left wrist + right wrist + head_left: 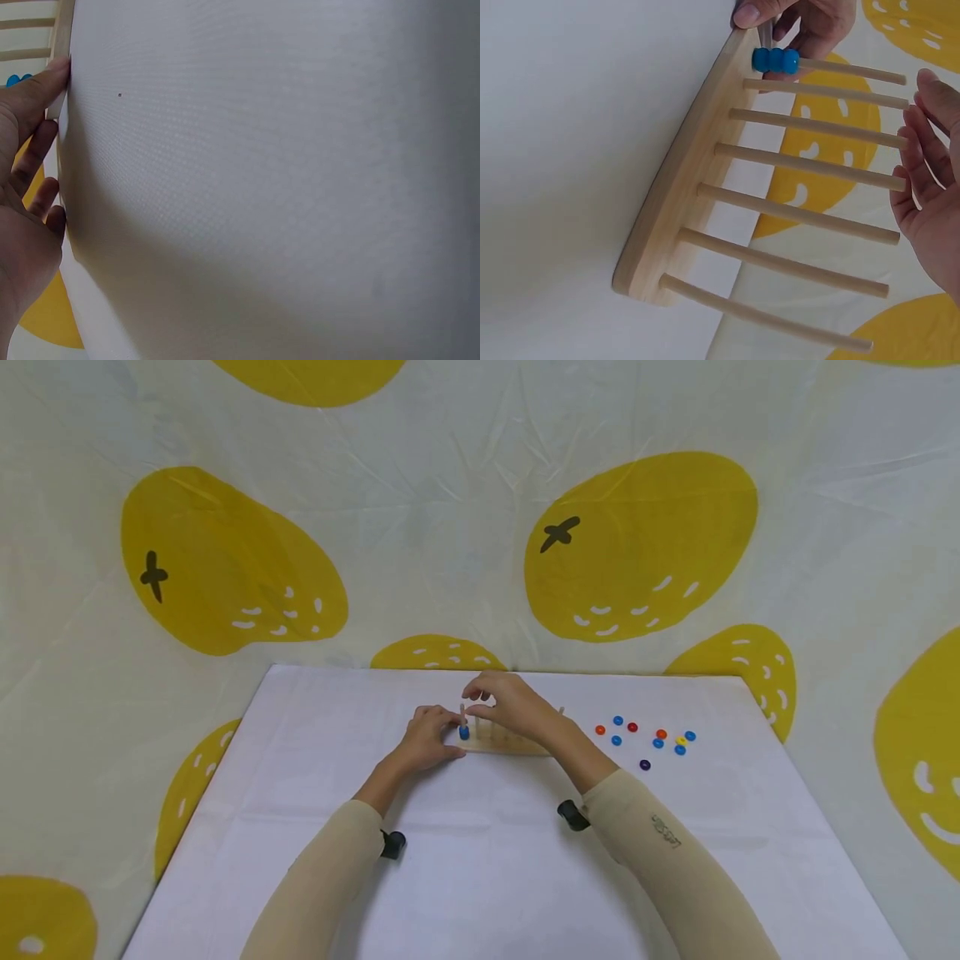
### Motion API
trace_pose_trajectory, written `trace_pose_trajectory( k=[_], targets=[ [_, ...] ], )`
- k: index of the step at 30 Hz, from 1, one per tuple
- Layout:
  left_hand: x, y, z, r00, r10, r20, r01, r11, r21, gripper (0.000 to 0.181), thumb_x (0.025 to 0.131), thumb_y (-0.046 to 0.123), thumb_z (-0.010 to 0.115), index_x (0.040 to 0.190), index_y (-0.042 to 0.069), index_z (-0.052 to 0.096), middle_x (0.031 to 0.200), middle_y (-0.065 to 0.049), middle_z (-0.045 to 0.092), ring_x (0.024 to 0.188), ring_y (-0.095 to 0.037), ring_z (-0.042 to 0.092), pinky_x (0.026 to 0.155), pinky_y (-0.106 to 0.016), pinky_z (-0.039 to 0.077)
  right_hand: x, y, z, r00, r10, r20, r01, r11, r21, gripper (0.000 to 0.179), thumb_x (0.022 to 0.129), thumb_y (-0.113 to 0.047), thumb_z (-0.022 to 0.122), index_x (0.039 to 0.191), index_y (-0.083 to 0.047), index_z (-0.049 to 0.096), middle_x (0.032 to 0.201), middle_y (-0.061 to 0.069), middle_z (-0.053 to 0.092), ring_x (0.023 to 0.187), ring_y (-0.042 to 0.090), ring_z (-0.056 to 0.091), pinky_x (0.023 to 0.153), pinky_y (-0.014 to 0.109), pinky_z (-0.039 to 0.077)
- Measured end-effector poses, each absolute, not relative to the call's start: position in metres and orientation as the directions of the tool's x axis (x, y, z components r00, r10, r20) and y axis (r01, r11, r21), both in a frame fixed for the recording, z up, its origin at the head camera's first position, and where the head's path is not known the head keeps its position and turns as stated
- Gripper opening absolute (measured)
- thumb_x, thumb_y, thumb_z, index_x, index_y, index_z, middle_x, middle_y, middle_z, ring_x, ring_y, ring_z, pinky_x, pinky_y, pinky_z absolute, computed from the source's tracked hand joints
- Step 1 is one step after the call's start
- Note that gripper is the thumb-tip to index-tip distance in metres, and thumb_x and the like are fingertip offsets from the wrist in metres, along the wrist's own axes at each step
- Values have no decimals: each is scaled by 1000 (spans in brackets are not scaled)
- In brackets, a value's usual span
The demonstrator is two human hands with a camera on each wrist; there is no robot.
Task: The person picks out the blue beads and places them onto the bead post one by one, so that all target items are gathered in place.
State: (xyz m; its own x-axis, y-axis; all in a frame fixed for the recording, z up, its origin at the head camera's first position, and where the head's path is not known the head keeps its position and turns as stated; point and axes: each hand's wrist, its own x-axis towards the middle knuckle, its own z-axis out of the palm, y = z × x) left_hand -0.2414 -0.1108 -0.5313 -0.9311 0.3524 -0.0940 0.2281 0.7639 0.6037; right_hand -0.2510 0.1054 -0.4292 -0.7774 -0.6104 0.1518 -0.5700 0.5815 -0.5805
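Observation:
A wooden peg board (664,195) with a row of upright pegs stands near the table's far edge. Three blue beads (775,60) are stacked at the bottom of its leftmost peg. My left hand (427,739) holds the board's left end; in the left wrist view the thumb (52,75) lies along the base's edge. Above the pegs is my right hand (512,703), near the tops of those at the left. Its thumb and fingers (919,146) are loosely bent and apart, and I see nothing between them.
Loose beads in several colours lie right of the board, among them a red bead (632,727), a yellow bead (681,741) and a dark bead (645,765). A white cloth covers the table (480,877). Behind it hangs a fruit-patterned curtain (435,527).

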Motion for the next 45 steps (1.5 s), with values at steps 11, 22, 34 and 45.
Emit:
trace_pose_trajectory(
  k=[11, 22, 34, 45],
  targets=[
    [-242, -111, -532, -931, 354, -92, 232, 765, 601, 53, 81, 27, 90, 128, 15, 70, 128, -5, 65, 139, -33, 41, 120, -54, 31, -227, 146, -422, -826, -506, 247, -544, 605, -581, 28, 90, -17, 81, 116, -10, 73, 113, 6, 71, 103, 24, 65, 91, 43, 59],
    [-242, -110, -530, -933, 345, -106, 214, 765, 608, 54, 80, 26, 91, 129, 14, 70, 128, -5, 64, 141, -32, 40, 121, -53, 30, -200, 211, -438, -853, -419, 310, -520, 649, -555, 29, 88, -12, 83, 115, -10, 73, 110, 4, 71, 98, 22, 66, 86, 43, 60],
    [-239, -111, -524, -932, 347, -104, 220, 769, 600, 56, 81, 25, 90, 130, 11, 69, 129, -7, 64, 140, -34, 41, 120, -55, 31, -190, 279, -480, -914, -311, 260, -405, 736, -543, 31, 85, -6, 84, 114, -3, 72, 107, 10, 72, 94, 26, 67, 79, 49, 59],
    [-240, -112, -527, -928, 353, -115, 214, 762, 612, 55, 81, 26, 90, 130, 12, 69, 130, -6, 64, 141, -33, 40, 121, -54, 30, -185, 312, -500, -970, -241, 38, -220, 795, -566, 34, 92, -13, 78, 122, -2, 69, 120, 16, 68, 107, 35, 67, 91, 53, 58]
  ],
)
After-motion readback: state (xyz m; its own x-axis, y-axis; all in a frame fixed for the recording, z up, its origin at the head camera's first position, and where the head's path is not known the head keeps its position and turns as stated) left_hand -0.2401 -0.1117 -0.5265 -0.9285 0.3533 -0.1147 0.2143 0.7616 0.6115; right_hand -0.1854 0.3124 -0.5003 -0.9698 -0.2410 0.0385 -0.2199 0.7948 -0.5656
